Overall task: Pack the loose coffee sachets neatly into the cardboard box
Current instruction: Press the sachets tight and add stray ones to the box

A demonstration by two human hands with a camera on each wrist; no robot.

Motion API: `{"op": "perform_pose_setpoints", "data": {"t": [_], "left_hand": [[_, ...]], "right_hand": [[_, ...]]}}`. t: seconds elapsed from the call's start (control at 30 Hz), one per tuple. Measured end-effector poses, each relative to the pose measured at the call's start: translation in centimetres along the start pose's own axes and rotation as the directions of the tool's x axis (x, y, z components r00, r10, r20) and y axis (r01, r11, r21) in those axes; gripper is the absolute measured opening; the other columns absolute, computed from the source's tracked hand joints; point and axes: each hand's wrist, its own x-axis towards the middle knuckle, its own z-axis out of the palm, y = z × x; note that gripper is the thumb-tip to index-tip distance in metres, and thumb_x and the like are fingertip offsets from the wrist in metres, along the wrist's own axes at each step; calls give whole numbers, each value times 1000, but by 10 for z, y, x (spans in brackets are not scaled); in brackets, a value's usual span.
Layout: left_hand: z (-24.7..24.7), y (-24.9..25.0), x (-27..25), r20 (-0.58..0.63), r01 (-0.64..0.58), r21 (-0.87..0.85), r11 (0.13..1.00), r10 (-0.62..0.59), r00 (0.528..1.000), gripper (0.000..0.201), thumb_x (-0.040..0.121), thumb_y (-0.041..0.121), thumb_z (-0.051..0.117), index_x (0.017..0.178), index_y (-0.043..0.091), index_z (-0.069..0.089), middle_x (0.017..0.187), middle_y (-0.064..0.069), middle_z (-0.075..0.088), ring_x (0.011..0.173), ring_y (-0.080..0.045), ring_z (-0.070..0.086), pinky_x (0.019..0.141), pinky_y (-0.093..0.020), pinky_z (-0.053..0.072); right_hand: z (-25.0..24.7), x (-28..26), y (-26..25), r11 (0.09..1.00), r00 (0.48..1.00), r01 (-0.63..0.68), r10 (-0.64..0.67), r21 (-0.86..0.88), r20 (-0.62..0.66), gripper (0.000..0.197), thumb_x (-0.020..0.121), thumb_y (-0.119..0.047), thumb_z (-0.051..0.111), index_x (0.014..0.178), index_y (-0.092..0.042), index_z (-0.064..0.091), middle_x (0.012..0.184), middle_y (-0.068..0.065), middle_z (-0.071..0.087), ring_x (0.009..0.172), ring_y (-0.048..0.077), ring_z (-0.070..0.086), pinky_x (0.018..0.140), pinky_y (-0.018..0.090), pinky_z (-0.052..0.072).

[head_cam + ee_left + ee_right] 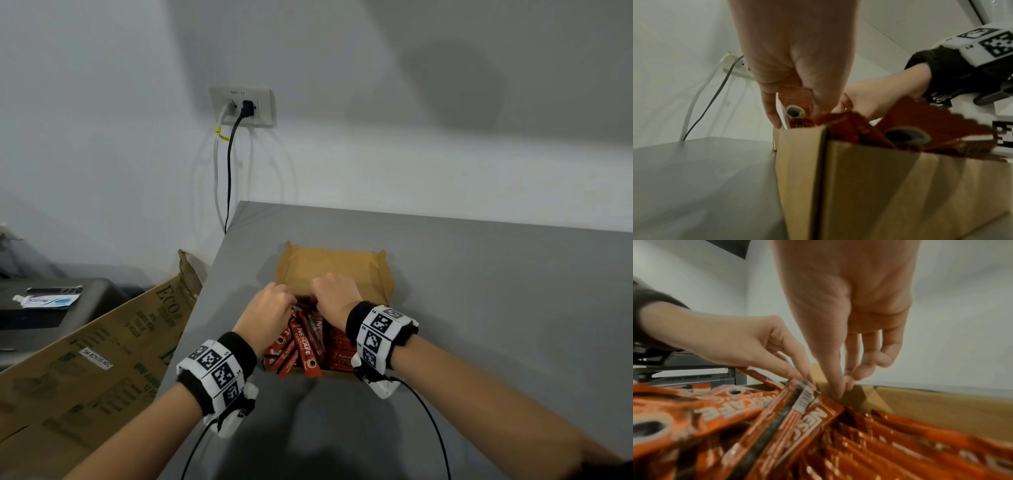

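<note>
A brown cardboard box [383, 274] stands on the grey table [496, 308], its lid flap folded open at the far side. Red Nescafé coffee sachets [305, 342] fill it, several lying askew on top at the left. Both hands reach over the far ends of those sachets. My left hand [286, 301] pinches one sachet [796, 104] between thumb and fingers, its end raised above the box wall [859, 186]. My right hand [318, 294] curls down beside it, with thumb and forefinger tips [838, 389] meeting on the end of a sachet [818, 417] near the box's inner wall.
The table's left edge runs close to the box. A large printed cardboard carton [102, 349] leans beyond that edge, and a dark machine [51, 308] stands further left. On the wall behind, a socket [243, 108] has two cables hanging down. Wires trail from both wrist bands.
</note>
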Motion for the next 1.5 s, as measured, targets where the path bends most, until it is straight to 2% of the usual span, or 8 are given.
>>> {"op": "perform_pose_setpoints", "data": {"t": [0.3,0.6,0.83,1.03,1.2,1.3,1.4,1.5], "left_hand": [[5,3,-3,127,-25,225,974,-3,992,33,99,16,36,126,18,54,121,2,50,112,-17,40,92,-28,34],[5,2,-8,134,-47,172,984,24,991,32,99,16,33,122,20,54,120,5,53,109,-14,44,94,-28,33],[12,-3,-13,141,-78,193,978,51,989,31,99,20,37,126,18,51,126,4,46,112,-14,41,94,-28,37],[12,-2,-13,186,-120,284,951,68,980,35,99,22,34,133,18,44,133,3,41,118,-17,36,94,-30,37],[13,-1,-13,197,-124,313,942,64,978,37,99,22,33,135,18,41,134,2,39,120,-19,34,95,-31,36],[16,-4,-13,166,-113,289,951,66,984,35,96,20,40,130,16,49,127,0,45,115,-21,40,91,-34,40],[19,-8,-15,111,-136,326,936,105,988,26,84,17,61,109,15,66,107,0,59,96,-22,54,71,-34,51],[21,-6,-15,111,-149,305,940,121,986,29,87,15,57,115,12,63,115,-3,58,103,-25,53,76,-38,50]], "right_hand": [[10,-5,13,995,992,-62,53,81,115,20,91,-24,57,96,-5,59,99,11,64,90,28,61,70,33,48],[21,-2,13,988,996,-66,58,139,64,14,87,-12,60,101,-9,61,110,10,58,102,28,56,87,41,48],[23,-5,13,989,1000,-10,10,146,4,23,86,-8,58,108,-14,58,107,7,60,99,26,57,83,39,48],[24,-5,14,992,996,-31,20,122,88,26,85,-26,65,106,-10,61,105,7,63,95,25,60,82,39,51],[18,-5,17,974,998,-8,-5,225,55,12,84,-19,66,95,-14,62,103,4,63,95,21,59,82,35,51],[4,-11,22,934,998,43,-59,354,35,9,87,-16,63,95,-13,60,100,1,62,89,15,57,79,27,48],[-10,-20,31,795,999,15,20,607,-51,6,91,-14,57,96,-15,53,101,2,62,87,14,61,80,26,53],[-15,-29,42,677,978,17,141,736,-152,11,90,-9,56,90,-18,51,93,0,62,73,11,66,70,25,57]]}}
